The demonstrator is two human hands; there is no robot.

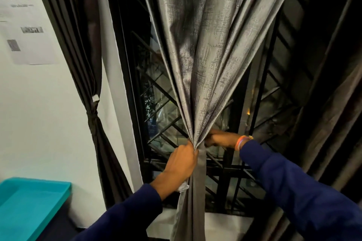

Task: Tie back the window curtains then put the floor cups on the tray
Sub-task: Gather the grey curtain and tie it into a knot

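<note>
A shiny grey curtain (205,55) hangs in front of the window and is gathered into a narrow bunch at waist height. My left hand (182,160) grips the bunch from the left, with a grey strap hanging below the wrist. My right hand (219,140) reaches behind the bunch from the right; its fingers are hidden by the cloth. A dark curtain (86,55) at the left is tied back with a dark band (93,119). A turquoise tray (29,201) sits at the lower left. No cups are in view.
Black window grille bars (162,127) stand behind the curtain, above a white sill (225,223). Another dark curtain (333,123) hangs at the right. Printed papers (23,25) are stuck on the white wall at the left.
</note>
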